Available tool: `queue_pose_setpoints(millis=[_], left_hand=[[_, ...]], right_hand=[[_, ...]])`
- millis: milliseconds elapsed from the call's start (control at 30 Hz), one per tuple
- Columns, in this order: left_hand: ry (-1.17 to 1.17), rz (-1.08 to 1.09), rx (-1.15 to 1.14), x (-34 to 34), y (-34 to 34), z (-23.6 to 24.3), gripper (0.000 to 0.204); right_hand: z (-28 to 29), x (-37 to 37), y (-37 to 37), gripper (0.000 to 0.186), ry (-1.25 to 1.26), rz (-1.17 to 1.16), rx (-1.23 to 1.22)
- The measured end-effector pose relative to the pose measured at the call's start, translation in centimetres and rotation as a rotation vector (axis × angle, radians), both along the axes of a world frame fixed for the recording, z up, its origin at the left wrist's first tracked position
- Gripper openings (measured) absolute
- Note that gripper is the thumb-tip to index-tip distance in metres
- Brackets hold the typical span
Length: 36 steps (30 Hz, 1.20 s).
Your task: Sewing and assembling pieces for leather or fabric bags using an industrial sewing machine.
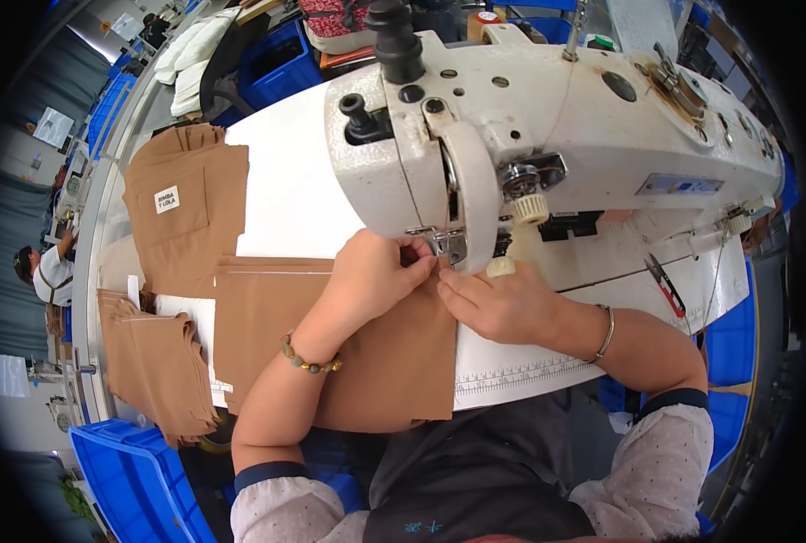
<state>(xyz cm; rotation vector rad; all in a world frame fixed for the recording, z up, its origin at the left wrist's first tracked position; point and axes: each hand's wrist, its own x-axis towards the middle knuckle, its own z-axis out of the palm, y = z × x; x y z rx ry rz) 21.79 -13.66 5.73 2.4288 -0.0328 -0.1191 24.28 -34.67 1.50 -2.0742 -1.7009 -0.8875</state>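
Both my hands meet at the needle area of a white sewing machine (376, 181), just below its metal needle parts (450, 244). My left hand (367, 281) has thumb and fingers pinched together, its wrist over a brown fabric panel (272, 312). From the right, my right hand (504, 306) comes in close, its fingertips also pinched by the panel's upper right corner. What lies between the fingers of either hand is too small or hidden to make out. The panel lies flat on the white table, its lower edge toward my lap.
Brown pieces with a white label (167, 199) lie at left, above another brown fabric stack (154, 362). Red-handled thread snips (667, 288) lie on the right. A ruler strip (530, 373) edges the table. Blue bins (136, 475) stand around; another person (50, 276) sits far left.
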Motion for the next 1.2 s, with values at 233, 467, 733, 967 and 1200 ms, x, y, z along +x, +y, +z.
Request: queue_pose_setpoints(millis=[233, 467, 733, 967, 1200], left_hand=[[-0.097, -0.041, -0.018, 1.0, 0.6, -0.8, 0.017], [-0.172, -0.092, -0.023, 1.6, 0.6, -0.8, 0.024], [-0.124, -0.074, 0.008, 1.8, 0.7, -0.7, 0.023], [-0.02, -0.021, -0.005, 2.0, 0.1, 0.0, 0.022], [-0.128, -0.048, -0.068, 1.9, 0.6, -1.1, 0.027]], right_hand=[[-0.2, 0.6, -0.2, 0.026, -0.044, -0.067, -0.059], [-0.4, 1.1, -0.1, 0.027, -0.002, -0.078, -0.047], [-0.5, 1.4, 0.0, 0.028, 0.003, -0.066, -0.023], [-0.6, 1.3, -0.1, 0.028, 0.058, -0.088, -0.036], [0.0, 1.2, -0.2, 0.008, 0.059, -0.091, -0.076]])
